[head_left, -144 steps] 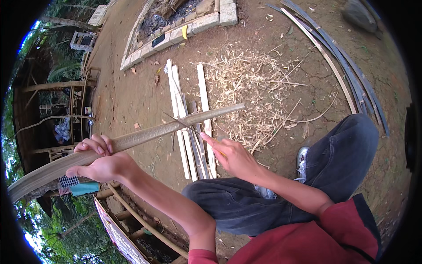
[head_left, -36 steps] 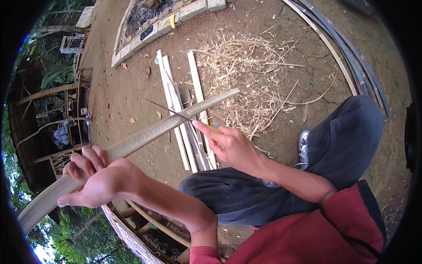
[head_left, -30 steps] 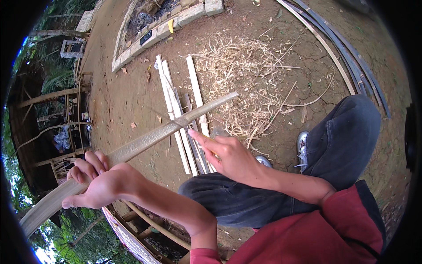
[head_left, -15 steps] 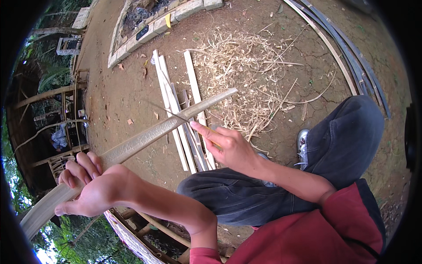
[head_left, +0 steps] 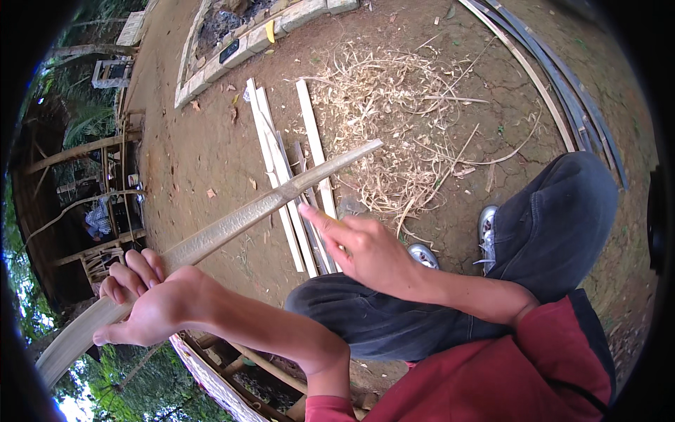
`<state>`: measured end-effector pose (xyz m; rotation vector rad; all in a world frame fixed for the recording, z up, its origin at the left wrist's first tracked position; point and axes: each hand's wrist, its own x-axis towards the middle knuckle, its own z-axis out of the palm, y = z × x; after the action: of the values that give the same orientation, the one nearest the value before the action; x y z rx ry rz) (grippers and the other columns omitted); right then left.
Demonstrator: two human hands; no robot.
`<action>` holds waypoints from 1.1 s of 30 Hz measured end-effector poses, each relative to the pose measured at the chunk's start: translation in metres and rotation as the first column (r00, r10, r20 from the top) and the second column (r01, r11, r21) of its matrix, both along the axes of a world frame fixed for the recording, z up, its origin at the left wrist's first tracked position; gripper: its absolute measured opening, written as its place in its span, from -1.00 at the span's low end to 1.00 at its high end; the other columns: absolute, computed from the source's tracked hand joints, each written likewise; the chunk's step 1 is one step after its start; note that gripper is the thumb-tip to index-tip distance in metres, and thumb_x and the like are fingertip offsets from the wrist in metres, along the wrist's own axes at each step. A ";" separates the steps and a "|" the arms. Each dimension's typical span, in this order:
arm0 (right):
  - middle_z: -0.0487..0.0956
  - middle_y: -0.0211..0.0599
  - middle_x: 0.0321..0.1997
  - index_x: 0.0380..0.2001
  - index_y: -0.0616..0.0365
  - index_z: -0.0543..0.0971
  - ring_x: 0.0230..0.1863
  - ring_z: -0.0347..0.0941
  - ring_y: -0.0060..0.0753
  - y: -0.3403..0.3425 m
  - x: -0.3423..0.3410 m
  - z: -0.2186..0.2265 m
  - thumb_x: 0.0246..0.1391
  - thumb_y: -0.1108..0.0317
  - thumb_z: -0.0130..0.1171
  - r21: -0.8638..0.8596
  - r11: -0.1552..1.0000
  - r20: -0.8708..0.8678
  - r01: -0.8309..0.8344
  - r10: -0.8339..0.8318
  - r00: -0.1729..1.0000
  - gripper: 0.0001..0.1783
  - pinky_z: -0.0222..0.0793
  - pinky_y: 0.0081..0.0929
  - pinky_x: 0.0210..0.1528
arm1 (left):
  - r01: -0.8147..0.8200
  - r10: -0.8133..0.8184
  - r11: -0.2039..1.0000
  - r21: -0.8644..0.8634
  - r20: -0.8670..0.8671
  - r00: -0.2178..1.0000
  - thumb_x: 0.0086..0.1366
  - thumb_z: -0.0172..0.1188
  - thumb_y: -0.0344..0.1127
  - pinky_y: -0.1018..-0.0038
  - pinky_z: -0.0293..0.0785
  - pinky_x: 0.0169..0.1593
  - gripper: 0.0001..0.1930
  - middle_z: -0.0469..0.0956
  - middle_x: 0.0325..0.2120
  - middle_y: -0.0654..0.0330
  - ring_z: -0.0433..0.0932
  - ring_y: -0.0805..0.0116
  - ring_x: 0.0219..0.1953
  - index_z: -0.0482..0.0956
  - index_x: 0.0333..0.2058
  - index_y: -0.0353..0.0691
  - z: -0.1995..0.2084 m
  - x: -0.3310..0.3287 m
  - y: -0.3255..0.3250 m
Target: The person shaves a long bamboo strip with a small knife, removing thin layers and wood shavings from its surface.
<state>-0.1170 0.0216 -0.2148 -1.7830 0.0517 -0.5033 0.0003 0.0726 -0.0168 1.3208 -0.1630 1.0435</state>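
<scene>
A long pale bamboo strip (head_left: 239, 224) runs slantwise from the lower left toward the middle, held up off the ground. My left hand (head_left: 151, 299) is closed round its near part, fingers over the far edge and thumb below. Beside the strip's node, my right hand (head_left: 362, 250) is closed, index finger stretched along the strip's lower edge. It grips a knife, whose dark blade showed in the earlier frame; hand and strip now hide nearly all of it. Under the strip, several split bamboo slats (head_left: 313, 141) lie on the ground.
A heap of curly shavings (head_left: 380, 112) covers the ground ahead. Long dark bamboo strips (head_left: 555, 70) lie at the far right. A stone-edged bed (head_left: 246, 49) bears a phone (head_left: 229, 50) and a yellow object (head_left: 270, 31). At left stands a bamboo-framed shelter (head_left: 77, 151).
The knife blade, which crossed the strip near its node, has gone out of sight. My right hand has shifted slightly left and down. My left hand keeps its grip.
</scene>
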 end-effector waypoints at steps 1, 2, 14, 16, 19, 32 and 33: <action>0.37 -0.26 -0.66 0.33 -0.03 0.26 -0.69 0.36 -0.37 -0.002 0.000 0.003 0.09 0.51 0.15 -0.010 0.999 0.048 -0.034 0.034 0.998 -0.29 0.42 -0.35 -0.62 | -0.012 0.012 1.000 0.000 0.002 1.000 0.37 -0.39 0.35 0.54 -0.28 -0.64 -0.37 -0.04 -0.72 0.32 -0.18 0.51 -0.72 0.14 -0.53 -0.15 0.000 -0.001 -0.001; 0.38 -0.26 -0.67 0.34 0.00 0.23 -0.70 0.38 -0.39 -0.003 -0.002 0.007 0.12 0.50 0.13 -0.005 0.991 0.138 -0.133 0.132 0.982 -0.30 0.44 -0.38 -0.63 | 0.018 -0.018 1.000 0.001 0.006 1.000 0.37 -0.39 0.36 0.54 -0.28 -0.64 -0.37 -0.04 -0.73 0.33 -0.18 0.51 -0.72 0.14 -0.52 -0.15 -0.001 -0.003 -0.002; 0.39 -0.30 -0.67 0.31 0.17 0.24 -0.66 0.33 -0.45 -0.010 0.008 -0.037 0.12 0.56 0.04 -0.072 0.997 -0.057 -0.017 0.012 0.998 -0.35 0.39 -0.44 -0.62 | 0.045 -0.044 0.999 0.023 -0.026 0.999 0.37 -0.51 0.36 0.52 -0.24 -0.67 -0.35 -0.02 -0.75 0.33 -0.17 0.48 -0.73 0.10 -0.57 -0.12 0.002 -0.003 -0.001; 0.36 -0.36 -0.70 0.31 0.17 0.24 -0.71 0.27 -0.52 -0.014 0.020 -0.053 0.14 0.56 0.00 -0.053 0.998 -0.191 0.027 -0.037 0.981 -0.37 0.32 -0.53 -0.69 | 0.028 -0.026 0.999 0.041 -0.032 0.999 0.37 -0.52 0.37 0.52 -0.23 -0.67 -0.35 -0.03 -0.75 0.33 -0.17 0.48 -0.73 0.10 -0.57 -0.12 0.001 -0.003 0.000; 0.35 -0.36 -0.78 0.25 0.29 0.31 -0.83 0.15 -0.61 -0.016 0.029 -0.077 0.16 0.61 -0.10 0.067 0.995 -0.295 0.075 -0.052 0.954 -0.46 0.10 -0.64 -0.85 | -0.018 0.020 0.998 0.060 -0.026 0.999 0.37 -0.53 0.36 0.53 -0.24 -0.68 -0.35 -0.04 -0.75 0.33 -0.17 0.49 -0.73 0.10 -0.57 -0.11 0.001 -0.002 0.001; 0.34 -0.37 -0.79 0.22 0.37 0.32 -0.84 0.15 -0.62 -0.015 0.033 -0.101 0.19 0.58 -0.08 0.173 0.982 -0.203 0.071 -0.035 0.979 -0.51 0.05 -0.71 -0.85 | 0.097 -0.096 0.990 0.101 -0.013 0.995 0.38 -0.49 0.34 0.55 -0.28 -0.68 -0.35 -0.05 -0.77 0.32 -0.17 0.51 -0.76 0.13 -0.58 -0.13 0.001 0.002 0.003; 0.35 -0.35 -0.78 0.22 0.36 0.32 -0.84 0.16 -0.62 -0.013 0.034 -0.101 0.18 0.58 -0.08 0.139 0.989 -0.131 0.055 -0.036 0.991 -0.50 0.06 -0.71 -0.85 | 0.109 -0.109 0.989 0.099 -0.010 0.994 0.38 -0.49 0.35 0.55 -0.28 -0.68 -0.35 -0.05 -0.77 0.32 -0.16 0.50 -0.76 0.13 -0.58 -0.13 0.001 0.001 0.002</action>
<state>-0.0835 0.0087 -0.3162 -1.6747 0.2135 -0.4072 0.0014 0.0746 -0.0156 1.3882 -0.2841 0.9502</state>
